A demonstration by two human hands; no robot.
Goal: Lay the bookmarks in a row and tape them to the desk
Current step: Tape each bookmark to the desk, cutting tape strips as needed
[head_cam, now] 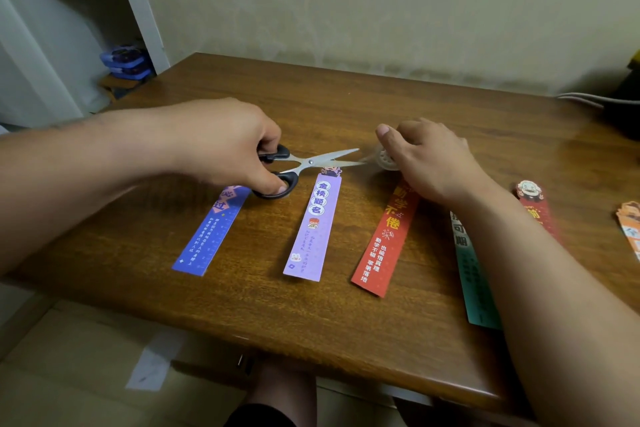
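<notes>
Over the lilac bookmark [313, 229], at its top edge, I see scissors [311, 161] meeting the tape roll [384, 158].
Behind it the desk [346, 322] lies bare to its far edge. The left hand [225, 146] grips the scissors' black loops, blades parted; the right hand [436, 159] pinches the roll just right of it. The blue bookmark [207, 239] lies to its left, the red bookmark [384, 239] and green bookmark [474, 281] to its right.

White shelf unit [136, 0] stands at far left against a beige wall [381, 3]. A stack of blue plastic boxes [126, 62] sits at the foot of the shelf unit. Far to the right of the shelf unit, along the same wall, a white cable [581, 100] runs to a dark object [623, 114]; below the shelf unit, cardboard [79, 350] lies on the floor.
</notes>
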